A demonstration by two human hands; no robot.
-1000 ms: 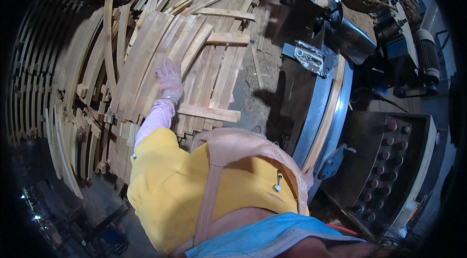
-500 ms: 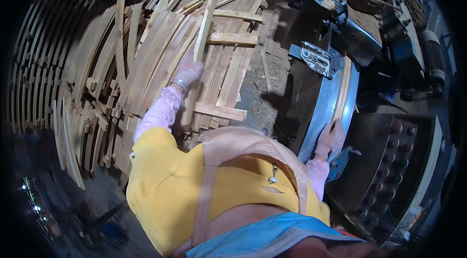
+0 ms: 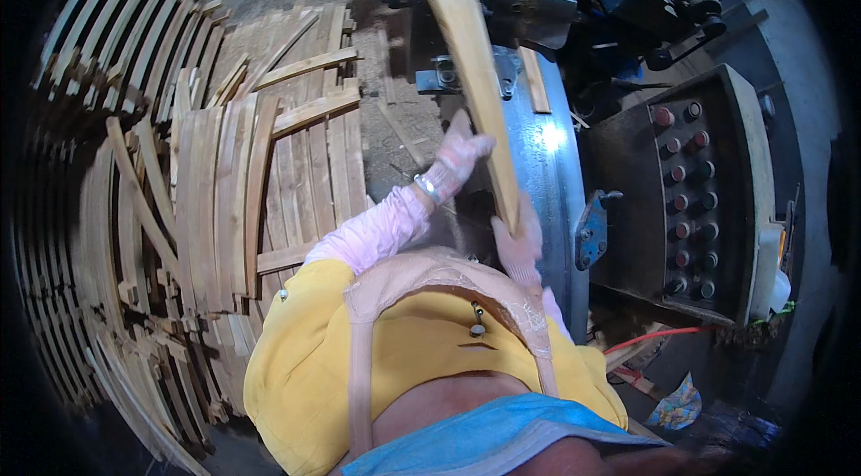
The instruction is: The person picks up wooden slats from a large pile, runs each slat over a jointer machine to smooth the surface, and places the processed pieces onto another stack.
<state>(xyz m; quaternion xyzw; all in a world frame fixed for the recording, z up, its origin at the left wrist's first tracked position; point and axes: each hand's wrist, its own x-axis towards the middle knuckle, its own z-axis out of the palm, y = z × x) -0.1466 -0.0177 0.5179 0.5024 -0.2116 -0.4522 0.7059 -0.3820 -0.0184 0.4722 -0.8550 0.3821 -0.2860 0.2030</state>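
Both hands, left hand (image 3: 459,157) and right hand (image 3: 518,243), are gripping one plank (image 3: 477,81), feeding it far toward the machine (image 3: 547,162); big stack (image 3: 269,171) left is waiting.

- A heap of curved wooden slats (image 3: 224,198) covers the floor on the left, some laid crosswise.
- A grey control box (image 3: 708,180) with rows of round buttons stands at the right.
- A red cable (image 3: 650,337) trails below it.
- Sawdust (image 3: 408,131) lies between slats and machine.
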